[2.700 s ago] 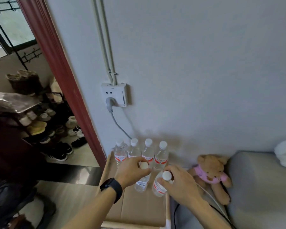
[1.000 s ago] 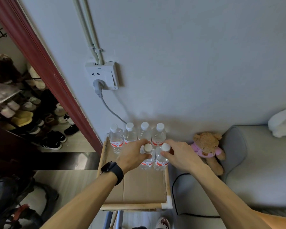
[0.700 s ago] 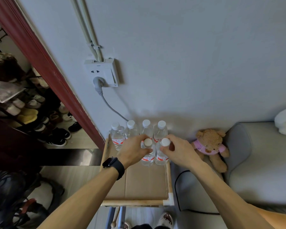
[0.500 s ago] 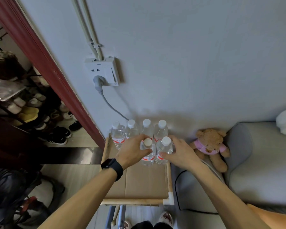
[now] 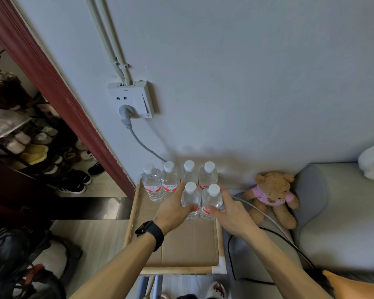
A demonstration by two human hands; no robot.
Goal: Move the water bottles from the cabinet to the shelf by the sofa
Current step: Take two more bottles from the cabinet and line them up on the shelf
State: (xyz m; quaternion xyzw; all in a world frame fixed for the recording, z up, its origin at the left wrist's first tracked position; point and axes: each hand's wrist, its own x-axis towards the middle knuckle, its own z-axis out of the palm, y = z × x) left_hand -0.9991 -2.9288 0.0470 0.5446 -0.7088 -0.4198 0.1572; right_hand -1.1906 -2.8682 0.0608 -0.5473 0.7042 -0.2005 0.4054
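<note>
Several clear water bottles with white caps and red labels stand on the cardboard-lined shelf (image 5: 188, 247) against the wall. A back row (image 5: 170, 180) lines the wall. In front of it stand two more. My left hand (image 5: 173, 210) grips the body of the left front bottle (image 5: 190, 196). My right hand (image 5: 231, 210) grips the body of the right front bottle (image 5: 212, 197). Both bottles stand upright on the shelf, touching each other.
A grey sofa (image 5: 333, 223) lies right of the shelf with a teddy bear (image 5: 272, 193) in its corner. A wall socket (image 5: 131, 100) with a grey cable hangs above. Left, past a red door frame (image 5: 52, 89), stands a shoe rack (image 5: 30, 147).
My hands slid from the caps of the two front bottles down to their bodies. The bottles now stand upright on the shelf in front of the back row.
</note>
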